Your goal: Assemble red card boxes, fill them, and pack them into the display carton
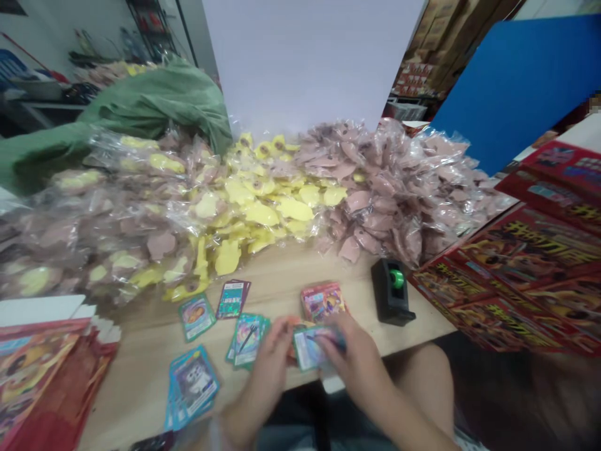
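Note:
Both my hands meet over the near edge of a wooden table [141, 376]. My right hand [357, 357] is closed round a small stack of trading cards [310, 346], thumb on top. My left hand [270, 363] touches the stack's left edge with its fingers curled; motion blurs them. Around the hands lie several card piles: a blue-backed fan [192, 385], a teal pile [246, 338], a single teal card [197, 316], a purple-edged card [232, 299] and a red pile [323, 300].
A black tape dispenser with a green roll [392, 291] stands right of the cards. Heaps of bagged pink and yellow toys [263, 200] fill the back of the table. Red printed boxes [516, 275] are stacked at right, red flat packs [37, 369] at left. A green sack [154, 100] lies behind.

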### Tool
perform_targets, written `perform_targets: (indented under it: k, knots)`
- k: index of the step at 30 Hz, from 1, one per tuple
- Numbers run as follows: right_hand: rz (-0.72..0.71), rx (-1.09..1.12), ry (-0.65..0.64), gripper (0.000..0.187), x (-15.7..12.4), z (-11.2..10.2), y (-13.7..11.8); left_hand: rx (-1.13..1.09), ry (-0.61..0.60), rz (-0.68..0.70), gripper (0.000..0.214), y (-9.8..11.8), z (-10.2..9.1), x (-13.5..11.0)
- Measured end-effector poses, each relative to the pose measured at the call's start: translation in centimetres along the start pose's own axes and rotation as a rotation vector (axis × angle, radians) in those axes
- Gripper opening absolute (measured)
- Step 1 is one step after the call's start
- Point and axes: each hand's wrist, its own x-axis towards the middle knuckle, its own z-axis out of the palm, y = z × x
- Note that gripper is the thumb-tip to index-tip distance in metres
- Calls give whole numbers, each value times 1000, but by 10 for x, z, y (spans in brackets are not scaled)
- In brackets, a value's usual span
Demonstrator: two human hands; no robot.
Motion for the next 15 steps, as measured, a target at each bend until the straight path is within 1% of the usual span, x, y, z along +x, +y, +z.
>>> perform_targets:
  k: [1,2,3,4,5,6,7,8,9,10,11,12,13,14,15]
  knots:
    - [126,130,71,28,3,-3,4,-42,-61,-19,38,-5,18,-3]
    - [255,302,97,38,4,-6,11,-77,-95,-28,37,-8,34,-5]
    - [380,488,71,43,4,-9,18,-88,-124,-29,37,-10,46,-5]
    - [485,646,26,43,3,-14,27,-33,-177,-5,40,-11,54,-3]
    - [563,750,4,41,3,-21,36,78,-250,44,43,-9,58,1]
    - [616,792,31,40,4,-30,45,201,-334,103,46,-6,58,7]
    - [630,780,110,39,7,-41,53,345,-438,183,49,-2,55,14]
    - [597,713,204,40,13,-52,61,507,-566,289,55,1,52,23]
    - [533,619,270,40,22,-62,67,670,-709,416,64,5,48,33]
    - [459,522,282,42,35,-71,72,828,-863,560,75,6,46,44]
    - [385,435,241,43,51,-76,76,978,-1016,715,84,7,46,55]
    - [317,361,176,42,69,-77,79,1129,-1163,874,88,6,48,66]
    - [259,302,111,39,90,-75,82,1250,-1275,1009,87,3,52,77]
    - [217,260,59,35,111,-70,83,1323,-1337,1099,83,0,58,87]
    - [181,228,23,30,132,-63,85,1374,-1363,1155,78,-2,64,95]
